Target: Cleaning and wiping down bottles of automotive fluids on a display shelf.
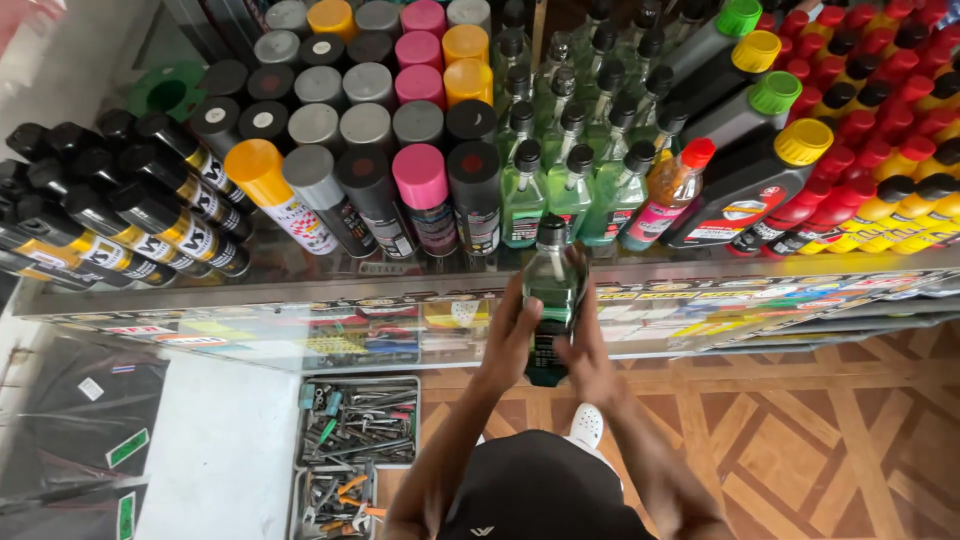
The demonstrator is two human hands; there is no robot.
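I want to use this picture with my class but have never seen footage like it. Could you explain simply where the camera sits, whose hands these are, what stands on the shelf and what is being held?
The camera is worn on a person's head and looks straight down, so you see their own arms reaching forward. The left hand and right hand together hold a green bottle with a black cap, just in front of a glass shelf. On that shelf stand rows of spray cans with coloured caps, more green bottles, dark bottles with yellow labels and red and yellow bottles. Below, on the floor, trays of hand tools sit beside a patterned wooden floor.
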